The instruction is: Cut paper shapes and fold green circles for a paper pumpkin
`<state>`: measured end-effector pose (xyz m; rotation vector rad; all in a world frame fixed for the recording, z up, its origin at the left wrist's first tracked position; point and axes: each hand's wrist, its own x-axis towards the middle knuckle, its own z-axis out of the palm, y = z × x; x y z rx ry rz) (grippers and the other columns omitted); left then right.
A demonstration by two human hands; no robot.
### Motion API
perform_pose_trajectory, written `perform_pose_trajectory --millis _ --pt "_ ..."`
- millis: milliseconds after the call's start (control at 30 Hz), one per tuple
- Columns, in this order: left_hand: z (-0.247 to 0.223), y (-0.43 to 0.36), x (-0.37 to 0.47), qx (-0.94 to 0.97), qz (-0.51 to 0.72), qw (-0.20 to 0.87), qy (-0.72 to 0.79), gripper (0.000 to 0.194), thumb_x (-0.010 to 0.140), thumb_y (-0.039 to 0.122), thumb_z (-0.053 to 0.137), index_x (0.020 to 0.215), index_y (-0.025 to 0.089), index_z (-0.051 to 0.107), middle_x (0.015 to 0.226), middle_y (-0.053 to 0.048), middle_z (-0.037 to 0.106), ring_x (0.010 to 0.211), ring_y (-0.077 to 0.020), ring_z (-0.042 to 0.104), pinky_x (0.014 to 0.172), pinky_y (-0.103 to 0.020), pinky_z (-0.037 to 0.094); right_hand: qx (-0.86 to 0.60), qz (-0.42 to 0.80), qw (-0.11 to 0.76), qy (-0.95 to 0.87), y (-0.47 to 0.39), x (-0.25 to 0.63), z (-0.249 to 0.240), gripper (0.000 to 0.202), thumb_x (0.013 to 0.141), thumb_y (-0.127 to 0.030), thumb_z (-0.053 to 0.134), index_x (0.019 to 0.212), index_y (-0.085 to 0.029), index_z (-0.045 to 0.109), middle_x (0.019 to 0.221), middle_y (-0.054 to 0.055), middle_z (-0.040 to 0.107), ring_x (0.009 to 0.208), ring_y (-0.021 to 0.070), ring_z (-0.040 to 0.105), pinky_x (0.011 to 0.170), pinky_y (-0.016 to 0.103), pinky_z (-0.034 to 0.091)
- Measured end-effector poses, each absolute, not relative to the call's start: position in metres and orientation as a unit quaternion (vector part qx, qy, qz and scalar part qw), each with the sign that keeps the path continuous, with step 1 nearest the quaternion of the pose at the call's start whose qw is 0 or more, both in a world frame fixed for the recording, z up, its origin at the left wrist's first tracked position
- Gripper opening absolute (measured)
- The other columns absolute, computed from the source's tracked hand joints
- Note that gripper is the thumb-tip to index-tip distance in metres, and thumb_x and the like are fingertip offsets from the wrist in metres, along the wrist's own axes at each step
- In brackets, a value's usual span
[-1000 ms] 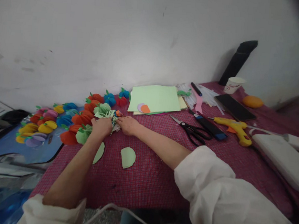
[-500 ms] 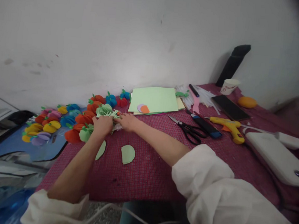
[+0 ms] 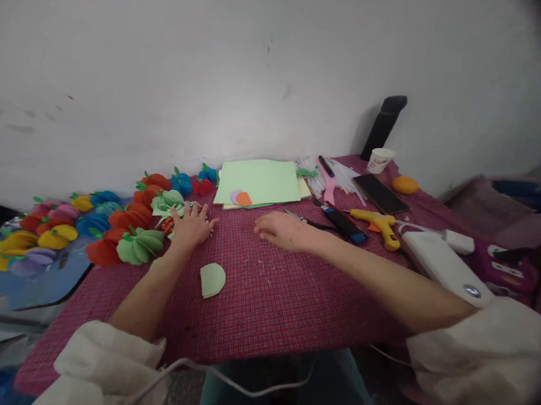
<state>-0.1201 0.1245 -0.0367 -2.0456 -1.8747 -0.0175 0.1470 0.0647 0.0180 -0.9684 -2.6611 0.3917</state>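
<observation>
My left hand (image 3: 192,227) lies with fingers spread over a heap of paper scraps (image 3: 167,224), next to the pale green paper pumpkins; the palm hides part of the heap. My right hand (image 3: 281,229) is over the middle of the cloth, fingers loosely bent and nothing visible in them. Just behind it are the black-handled scissors (image 3: 318,224), partly covered by the hand and wrist. A pale green cut paper piece (image 3: 212,280) with a rounded edge rests in front of my left hand. Beside my left forearm sits a light green paper pumpkin (image 3: 140,246).
Several coloured paper pumpkins (image 3: 131,216) crowd the left side. Green paper sheets (image 3: 259,181) lie at the back. To the right are a yellow glue gun (image 3: 377,224), a box cutter (image 3: 345,224), a phone (image 3: 380,194), a paper cup (image 3: 380,160) and a white power bank (image 3: 446,266).
My hands have separated: the right has drawn back to the right, off the scraps, while the left now spreads over them. The view has turned somewhat to the right.
</observation>
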Motion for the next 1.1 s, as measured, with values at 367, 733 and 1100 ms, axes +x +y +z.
perform_pose_trajectory --millis 367,733,1100 --pt "-0.02 0.101 -0.105 -0.736 -0.079 0.222 -0.635 0.056 0.082 0.049 0.028 0.128 0.019 0.039 0.136 -0.014 0.035 0.126 -0.0324 0.024 0.099 -0.055 0.005 -0.358 0.108 0.014 -0.928 0.038 0.14 -0.012 0.022 0.072 -0.027 0.05 0.087 -0.019 0.065 0.086 0.006 0.067 0.077 0.0185 0.061 0.064 0.025 0.041" --pt "-0.003 0.039 -0.08 -0.81 -0.066 0.097 -0.575 0.02 0.077 0.032 0.047 0.087 0.025 0.064 0.122 -0.006 0.052 0.12 -0.0264 0.036 0.098 -0.052 0.018 -0.384 0.058 -0.017 -0.921 0.04 0.12 -0.001 0.025 0.078 -0.024 0.043 0.086 -0.016 0.065 0.088 0.011 0.067 0.082 0.0223 0.062 0.068 0.029 0.043" --pt "0.016 0.017 -0.127 -0.763 -0.131 0.105 -0.625 0.025 0.078 0.035 0.046 0.096 0.026 0.062 0.123 -0.007 0.051 0.118 -0.0252 0.039 0.097 -0.049 0.024 -0.322 0.066 -0.113 -0.937 0.054 0.093 0.005 0.024 0.068 -0.025 0.053 0.081 -0.011 0.068 0.084 0.015 0.068 0.077 0.0237 0.062 0.063 0.029 0.044"
